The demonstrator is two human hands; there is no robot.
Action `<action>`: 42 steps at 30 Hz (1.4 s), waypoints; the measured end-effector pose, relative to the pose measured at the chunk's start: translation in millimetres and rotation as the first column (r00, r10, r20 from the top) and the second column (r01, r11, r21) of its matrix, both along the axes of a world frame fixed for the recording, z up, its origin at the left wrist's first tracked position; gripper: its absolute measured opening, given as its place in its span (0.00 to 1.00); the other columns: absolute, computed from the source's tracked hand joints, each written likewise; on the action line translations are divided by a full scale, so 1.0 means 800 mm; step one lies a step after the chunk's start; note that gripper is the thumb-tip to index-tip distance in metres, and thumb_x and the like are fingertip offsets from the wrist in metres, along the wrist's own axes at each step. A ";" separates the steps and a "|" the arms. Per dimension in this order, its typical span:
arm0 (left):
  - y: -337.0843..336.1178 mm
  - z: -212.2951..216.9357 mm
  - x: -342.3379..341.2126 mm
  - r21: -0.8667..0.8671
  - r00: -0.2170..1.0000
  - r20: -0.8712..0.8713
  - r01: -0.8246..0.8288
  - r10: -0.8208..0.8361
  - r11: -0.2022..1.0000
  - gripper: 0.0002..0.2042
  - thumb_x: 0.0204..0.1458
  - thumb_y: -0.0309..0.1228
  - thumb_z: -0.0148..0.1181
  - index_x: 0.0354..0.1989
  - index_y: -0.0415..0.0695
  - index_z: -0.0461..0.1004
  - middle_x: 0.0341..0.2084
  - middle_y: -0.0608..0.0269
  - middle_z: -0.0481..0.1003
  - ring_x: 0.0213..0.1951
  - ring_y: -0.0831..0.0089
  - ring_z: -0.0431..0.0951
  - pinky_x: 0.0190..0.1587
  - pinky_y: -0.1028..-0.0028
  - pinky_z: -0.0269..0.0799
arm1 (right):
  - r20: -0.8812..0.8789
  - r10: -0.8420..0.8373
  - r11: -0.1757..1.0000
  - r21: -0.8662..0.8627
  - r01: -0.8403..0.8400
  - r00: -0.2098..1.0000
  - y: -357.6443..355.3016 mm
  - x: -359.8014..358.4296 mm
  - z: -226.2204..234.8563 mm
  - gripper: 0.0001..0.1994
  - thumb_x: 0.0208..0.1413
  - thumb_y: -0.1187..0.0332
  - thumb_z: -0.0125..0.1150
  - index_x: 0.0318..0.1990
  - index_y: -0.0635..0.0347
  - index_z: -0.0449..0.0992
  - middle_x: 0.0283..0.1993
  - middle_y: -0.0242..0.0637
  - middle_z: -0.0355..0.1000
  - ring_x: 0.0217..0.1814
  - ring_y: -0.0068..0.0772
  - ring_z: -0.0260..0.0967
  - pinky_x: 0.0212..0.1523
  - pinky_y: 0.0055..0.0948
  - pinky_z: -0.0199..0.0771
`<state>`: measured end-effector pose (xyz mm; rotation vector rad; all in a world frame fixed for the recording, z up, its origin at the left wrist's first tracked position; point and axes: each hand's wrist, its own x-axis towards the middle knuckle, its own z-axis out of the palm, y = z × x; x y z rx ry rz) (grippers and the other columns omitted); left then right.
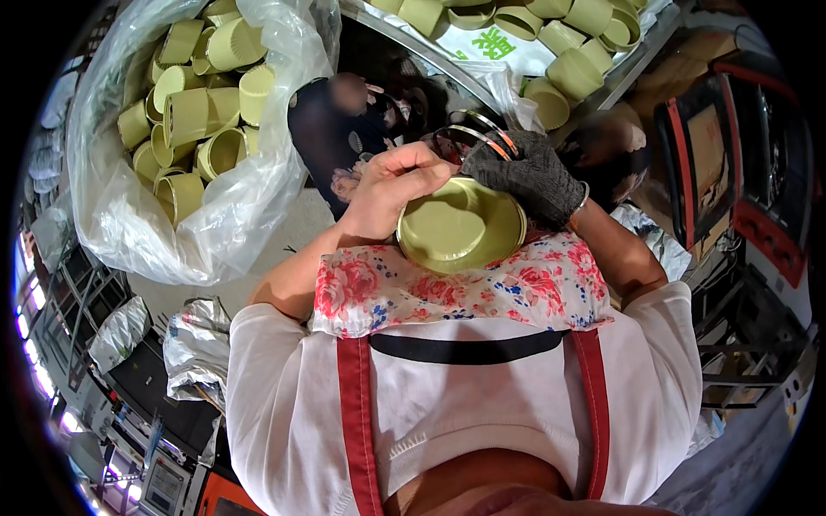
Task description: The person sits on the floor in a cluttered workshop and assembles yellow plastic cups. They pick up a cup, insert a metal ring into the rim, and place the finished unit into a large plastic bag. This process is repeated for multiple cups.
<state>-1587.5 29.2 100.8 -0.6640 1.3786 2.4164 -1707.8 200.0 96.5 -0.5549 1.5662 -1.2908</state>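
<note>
A big clear bag of pale green pots bulges at far left, while near the chest a pale green round pot sits clasped between the bare left grip and the gloved right grip.

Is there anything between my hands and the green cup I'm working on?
Nothing visible. The bare left hand and the gloved right hand both grip the green cup directly at its upper rim, holding it against the floral cloth at the chest. The bag of cups lies off to the left, clear of both hands.
</note>
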 end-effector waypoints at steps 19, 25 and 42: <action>0.005 0.018 -0.016 0.269 0.977 0.040 0.193 -0.211 0.944 0.23 0.50 0.38 0.53 0.50 0.33 0.63 0.43 0.55 0.69 0.45 0.70 0.71 0.50 0.73 0.66 | -0.355 -0.095 0.994 0.016 0.108 0.930 0.037 0.008 0.029 0.10 0.41 0.65 0.65 0.29 0.59 0.76 0.24 0.34 0.72 0.25 0.24 0.69 0.31 0.24 0.70; 0.009 0.022 -0.017 0.219 0.967 -0.010 0.249 -0.253 0.943 0.30 0.49 0.43 0.54 0.53 0.31 0.59 0.48 0.51 0.66 0.50 0.66 0.68 0.54 0.71 0.62 | -0.476 -0.171 0.985 -0.059 0.163 0.862 0.043 0.015 0.031 0.10 0.40 0.63 0.66 0.28 0.58 0.76 0.22 0.36 0.71 0.23 0.27 0.67 0.28 0.26 0.69; 0.020 0.033 -0.014 0.246 0.975 0.046 0.200 -0.217 0.948 0.22 0.48 0.30 0.57 0.51 0.34 0.63 0.42 0.58 0.70 0.43 0.74 0.71 0.48 0.76 0.66 | 0.562 -0.040 0.993 -0.069 0.094 0.826 0.044 0.000 0.018 0.10 0.41 0.69 0.62 0.30 0.62 0.70 0.21 0.27 0.64 0.23 0.17 0.62 0.24 0.18 0.63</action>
